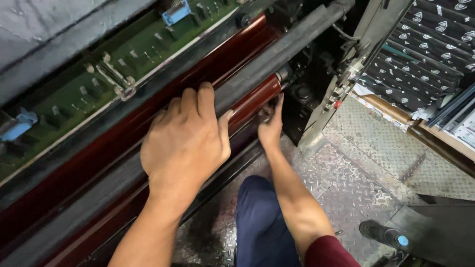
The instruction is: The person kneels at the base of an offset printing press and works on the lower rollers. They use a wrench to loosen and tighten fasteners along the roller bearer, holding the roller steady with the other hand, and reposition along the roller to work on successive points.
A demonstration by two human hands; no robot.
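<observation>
Glossy dark-red roller (250,101) runs lengthwise in the machine, under a grey-black bar (277,49). Left hand (185,141) curls closed over that bar; right hand (270,127) touches the roller's end, grip unclear.

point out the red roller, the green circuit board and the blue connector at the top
red roller (255,96), head view, on its glossy side near the right end
green circuit board (143,47), head view, on a bare green patch
blue connector (175,12), head view, on the middle of its blue body
</observation>
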